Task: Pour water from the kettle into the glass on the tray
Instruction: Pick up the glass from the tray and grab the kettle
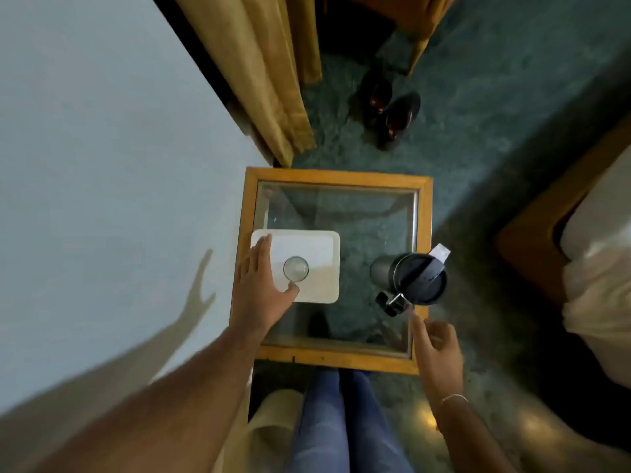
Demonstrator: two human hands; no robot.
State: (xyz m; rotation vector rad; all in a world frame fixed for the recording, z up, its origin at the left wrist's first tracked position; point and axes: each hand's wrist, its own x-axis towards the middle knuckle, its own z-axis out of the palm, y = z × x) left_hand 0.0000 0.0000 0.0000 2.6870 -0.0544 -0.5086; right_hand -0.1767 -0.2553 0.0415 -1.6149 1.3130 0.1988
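Observation:
A clear glass (296,268) stands upright on a white rectangular tray (321,250) at the left of a small glass-topped table. My left hand (262,285) lies flat and spread over the tray's left edge, its thumb tip just below the glass; I cannot tell if it touches. A steel kettle (411,279) with a black lid stands at the table's right edge, handle toward me. My right hand (438,349) hovers just below the handle with the index finger stretched toward it and the other fingers curled, holding nothing.
The table (336,175) has a wooden frame and stands against a pale wall (102,165) on the left. A pair of dark shoes (392,110) lies on the green carpet beyond, beside tan curtains (273,80). A bed (594,268) is at the right. My legs are below.

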